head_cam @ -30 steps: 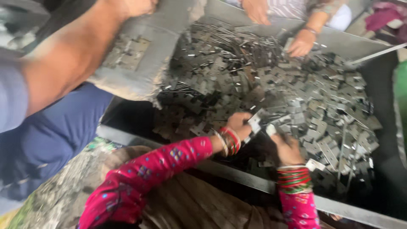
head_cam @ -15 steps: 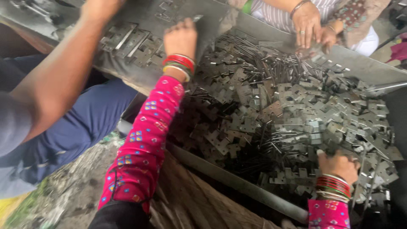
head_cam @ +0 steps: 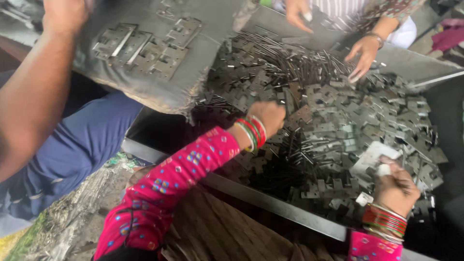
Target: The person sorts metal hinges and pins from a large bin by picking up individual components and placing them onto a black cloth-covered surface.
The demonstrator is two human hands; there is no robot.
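Observation:
A big heap of grey metal hinge leaves and thin steel pins fills a dark metal tray. My left hand, in a pink sleeve with red and green bangles, reaches into the middle of the heap with curled fingers; whether it grips a part is hidden. My right hand is at the heap's near right edge, closed on a pale flat hinge leaf.
Several assembled hinges lie on a grey cloth-covered board at upper left. A person in blue trousers sits left, arm raised. Another person's two hands pick at the far side. The tray's steel rim runs across the front.
My left hand has come back from the board at upper left down into the heap. My right hand stays at the near right edge, holding a leaf.

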